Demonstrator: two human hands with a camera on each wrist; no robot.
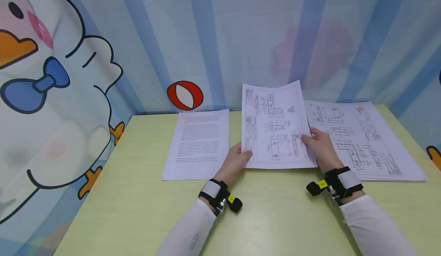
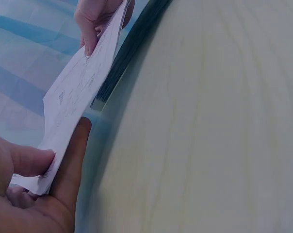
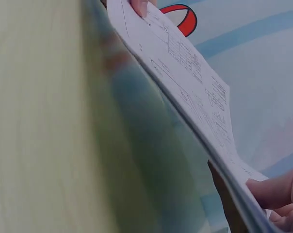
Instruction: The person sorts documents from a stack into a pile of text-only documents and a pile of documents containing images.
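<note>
My left hand (image 1: 235, 163) and right hand (image 1: 323, 148) together hold a thin stack of drawing sheets (image 1: 280, 133) above the table. The top sheet carries technical drawings of L-shaped parts. Each thumb lies on the upper face, with fingers beneath the paper; in the left wrist view the left thumb (image 2: 34, 162) presses near one edge. The sheets are tilted, and the right wrist view shows several layers along their edge. Beside the right hand lies a larger stack of drawing sheets (image 1: 370, 145), partly covered by the hand and the held papers.
A stack of printed text pages (image 1: 198, 145) lies left of the held sheets. Everything is on a pale yellow-green table (image 1: 275, 210). Behind it hangs a blue striped backdrop (image 1: 234, 37) with cartoon figures, close to the table's far edge.
</note>
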